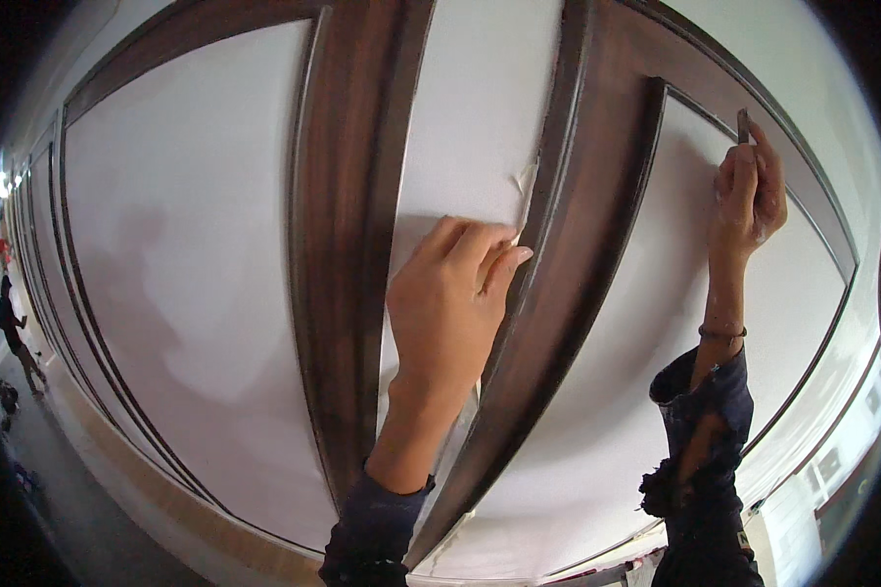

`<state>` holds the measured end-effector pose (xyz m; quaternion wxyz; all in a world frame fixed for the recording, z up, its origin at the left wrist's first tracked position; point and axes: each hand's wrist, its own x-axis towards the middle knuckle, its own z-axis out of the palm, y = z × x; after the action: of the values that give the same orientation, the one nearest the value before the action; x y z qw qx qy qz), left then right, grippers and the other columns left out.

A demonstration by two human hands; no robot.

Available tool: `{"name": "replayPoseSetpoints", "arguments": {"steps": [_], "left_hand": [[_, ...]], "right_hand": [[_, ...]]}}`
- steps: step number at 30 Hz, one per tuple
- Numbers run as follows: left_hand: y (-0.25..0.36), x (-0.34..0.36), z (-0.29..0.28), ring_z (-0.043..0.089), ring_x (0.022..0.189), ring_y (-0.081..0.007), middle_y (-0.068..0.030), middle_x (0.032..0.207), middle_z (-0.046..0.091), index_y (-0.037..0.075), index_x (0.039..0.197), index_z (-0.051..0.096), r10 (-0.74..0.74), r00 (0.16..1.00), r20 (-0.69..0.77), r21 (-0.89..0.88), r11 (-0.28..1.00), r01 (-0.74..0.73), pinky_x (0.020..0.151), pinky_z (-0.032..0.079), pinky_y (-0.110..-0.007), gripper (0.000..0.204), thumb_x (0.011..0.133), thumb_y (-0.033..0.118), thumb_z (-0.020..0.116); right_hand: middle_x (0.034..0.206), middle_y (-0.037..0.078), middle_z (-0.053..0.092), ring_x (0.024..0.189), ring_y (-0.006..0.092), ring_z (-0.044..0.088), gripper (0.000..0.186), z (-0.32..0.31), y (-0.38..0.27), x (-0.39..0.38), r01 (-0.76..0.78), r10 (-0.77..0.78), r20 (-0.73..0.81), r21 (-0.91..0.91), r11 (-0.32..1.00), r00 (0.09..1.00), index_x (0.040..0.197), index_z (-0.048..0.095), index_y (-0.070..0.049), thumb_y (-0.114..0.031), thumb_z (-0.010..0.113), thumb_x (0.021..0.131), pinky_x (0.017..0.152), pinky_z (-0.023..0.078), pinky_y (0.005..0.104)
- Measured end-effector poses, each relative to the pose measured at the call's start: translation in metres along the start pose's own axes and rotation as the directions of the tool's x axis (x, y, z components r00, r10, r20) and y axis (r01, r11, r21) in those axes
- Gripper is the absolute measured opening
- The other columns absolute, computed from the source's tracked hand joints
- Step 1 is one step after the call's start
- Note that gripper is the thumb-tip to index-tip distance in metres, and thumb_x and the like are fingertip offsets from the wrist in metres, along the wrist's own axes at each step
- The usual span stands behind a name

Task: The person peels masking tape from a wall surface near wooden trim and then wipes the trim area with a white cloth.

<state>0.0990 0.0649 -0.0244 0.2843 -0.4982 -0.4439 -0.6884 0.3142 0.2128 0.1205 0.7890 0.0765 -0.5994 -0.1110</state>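
Observation:
My left hand [445,293] is raised to the narrow white wall strip [475,98] between two dark wood frames. Its thumb and fingers pinch a thin, pale strip that looks like masking tape [525,186], part of it peeled along the edge of the right dark wood frame [597,196]. My right hand [751,201] is closed around a small, flat, dark piece like a blade or scraper [743,125], its tip sticking up past the fingers. That hand is in front of the upper corner of the right white panel [695,225], close to the dark molding.
On the left a large white panel [186,196] has dark wood edging. Farther off at the far left, a person in dark clothes [12,328] stands on the grey floor [78,489]. A bright opening or window [842,450] shows at lower right.

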Motion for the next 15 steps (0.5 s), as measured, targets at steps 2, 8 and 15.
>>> {"name": "replayPoseSetpoints", "arguments": {"steps": [2, 8, 15], "left_hand": [[-0.002, 0.001, -0.002, 0.068, 0.075, -0.0244, -0.0063, 0.086, 0.069, 0.009, 0.096, 0.072, -0.021, 1.0, -0.003, -0.057, 0.998, 0.021, 0.065, 0.051, -0.036, 0.014, 0.083, 0.014, 0.078], [-0.003, 0.0, 0.002, 0.058, 0.062, -0.0117, -0.0062, 0.082, 0.071, 0.005, 0.094, 0.076, -0.052, 0.998, -0.039, -0.137, 0.99, 0.046, 0.057, 0.045, -0.026, 0.011, 0.083, 0.008, 0.078], [-0.004, 0.008, -0.012, 0.056, 0.065, -0.0086, -0.0062, 0.088, 0.07, 0.005, 0.102, 0.074, 0.011, 0.997, 0.076, -0.129, 0.992, -0.001, 0.058, 0.043, -0.024, 0.02, 0.083, 0.006, 0.078]], "right_hand": [[0.07, -0.004, 0.054, 0.057, 0.0003, 0.042, 0.03, 0.002, -0.003, 0.0, 0.011, -0.01, -0.009, 0.062, 0.998, 1.0, 0.126, 0.065, 0.002, -0.013, 0.058, 0.1, 0.05, 0.029, 0.0181], [0.07, -0.004, 0.055, 0.057, 0.0002, 0.042, 0.03, -0.004, 0.003, 0.002, 0.044, -0.044, 0.033, 0.023, 0.999, 0.998, 0.125, 0.065, 0.001, -0.013, 0.057, 0.1, 0.05, 0.03, 0.0179], [0.073, -0.003, 0.057, 0.062, 0.0022, 0.048, 0.029, 0.003, 0.001, 0.002, 0.057, -0.057, 0.01, -0.024, 0.998, 0.998, 0.125, 0.066, -0.002, -0.012, 0.057, 0.1, 0.053, 0.034, 0.0183]]}}
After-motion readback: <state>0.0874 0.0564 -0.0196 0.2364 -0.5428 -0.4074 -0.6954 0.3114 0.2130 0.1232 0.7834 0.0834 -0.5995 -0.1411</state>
